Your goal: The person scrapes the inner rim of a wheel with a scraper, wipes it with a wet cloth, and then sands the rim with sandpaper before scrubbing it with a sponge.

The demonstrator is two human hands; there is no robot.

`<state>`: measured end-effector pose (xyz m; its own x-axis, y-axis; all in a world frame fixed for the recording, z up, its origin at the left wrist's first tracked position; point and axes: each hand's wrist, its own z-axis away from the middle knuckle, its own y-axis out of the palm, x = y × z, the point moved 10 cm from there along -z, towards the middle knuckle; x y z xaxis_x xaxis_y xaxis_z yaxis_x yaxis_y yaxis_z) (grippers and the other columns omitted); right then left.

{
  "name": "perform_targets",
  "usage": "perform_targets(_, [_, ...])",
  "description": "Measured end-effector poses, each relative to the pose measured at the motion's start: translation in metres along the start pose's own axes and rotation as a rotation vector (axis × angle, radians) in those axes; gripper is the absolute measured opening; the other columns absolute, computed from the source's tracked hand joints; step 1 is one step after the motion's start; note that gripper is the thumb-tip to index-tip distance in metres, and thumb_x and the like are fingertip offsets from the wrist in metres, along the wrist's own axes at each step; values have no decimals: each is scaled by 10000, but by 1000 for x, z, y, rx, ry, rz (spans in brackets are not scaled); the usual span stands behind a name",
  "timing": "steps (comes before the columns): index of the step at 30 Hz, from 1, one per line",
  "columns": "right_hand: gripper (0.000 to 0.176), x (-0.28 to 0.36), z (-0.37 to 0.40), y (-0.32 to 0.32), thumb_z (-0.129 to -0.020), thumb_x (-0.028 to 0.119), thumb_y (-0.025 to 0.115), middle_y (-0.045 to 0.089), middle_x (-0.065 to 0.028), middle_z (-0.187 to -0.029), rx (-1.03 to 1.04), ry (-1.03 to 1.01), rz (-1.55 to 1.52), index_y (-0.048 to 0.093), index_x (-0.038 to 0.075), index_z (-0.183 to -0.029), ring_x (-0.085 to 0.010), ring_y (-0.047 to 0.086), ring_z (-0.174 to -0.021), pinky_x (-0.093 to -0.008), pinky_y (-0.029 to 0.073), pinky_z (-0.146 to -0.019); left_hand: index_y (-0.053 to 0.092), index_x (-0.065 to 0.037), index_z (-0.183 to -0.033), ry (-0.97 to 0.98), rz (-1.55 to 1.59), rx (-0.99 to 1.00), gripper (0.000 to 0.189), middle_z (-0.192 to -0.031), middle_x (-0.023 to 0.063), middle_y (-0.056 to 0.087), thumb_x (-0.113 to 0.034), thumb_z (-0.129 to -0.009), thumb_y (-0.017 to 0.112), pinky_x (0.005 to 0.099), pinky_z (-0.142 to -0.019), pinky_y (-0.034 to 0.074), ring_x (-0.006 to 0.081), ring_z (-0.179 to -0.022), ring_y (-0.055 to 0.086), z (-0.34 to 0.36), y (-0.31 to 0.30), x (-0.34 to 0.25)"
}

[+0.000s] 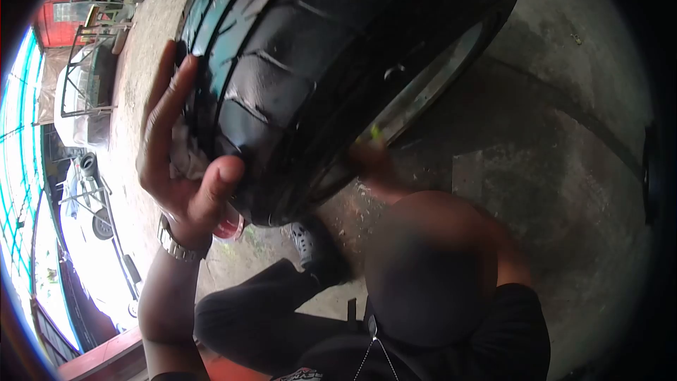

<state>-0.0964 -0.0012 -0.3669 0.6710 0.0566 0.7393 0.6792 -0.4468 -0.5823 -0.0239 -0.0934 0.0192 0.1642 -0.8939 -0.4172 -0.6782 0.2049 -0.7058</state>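
A large black tyre (275, 85) on a light-coloured rim (430, 92) stands tilted before me, its tread glossy with bluish reflections. My left hand (180, 148), wearing a metal wristwatch, grips the tread from the left, thumb pressed on the near side and fingers extended along the edge. Between that palm and the rubber sits a crumpled whitish material (187, 155), possibly a rag. Low at the rim's near side is my right hand (374, 166), smeared by motion and partly covered by the tyre. By its fingers shows a small yellow-green thing (375, 132), too blurred to name.
Below the tyre, a foot in a dark clog (305, 243) rests on the stained concrete floor (564, 148). A reddish object (229, 227) shows under my left wrist. Over on the left are a white vehicle (84, 99), metal frames and a small wheel (104, 224).
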Motion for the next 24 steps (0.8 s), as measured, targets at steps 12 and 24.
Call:
perform_targets(12, [492,-56,-7,1,-922,99,546,647,-71,-1362,140,155,132,567,162,-1409,-218,557,-1341,-643,207,-1175,555,100,-1373,15,-20,-23,946,-1473,312,487,-660,-832,716,461,-1126,398,373,-1366,503,1,-1,-2])
perform_targets(24, [539,-53,-13,-23,-859,29,565,652,-84,-1349,195,179,159,582,163,-1381,-252,600,-1282,-618,252,-1164,540,115,-1376,24,15,-36,958,-1464,328,486,-658,-837,716,470,-1134,386,381,-1377,490,5,0,-1])
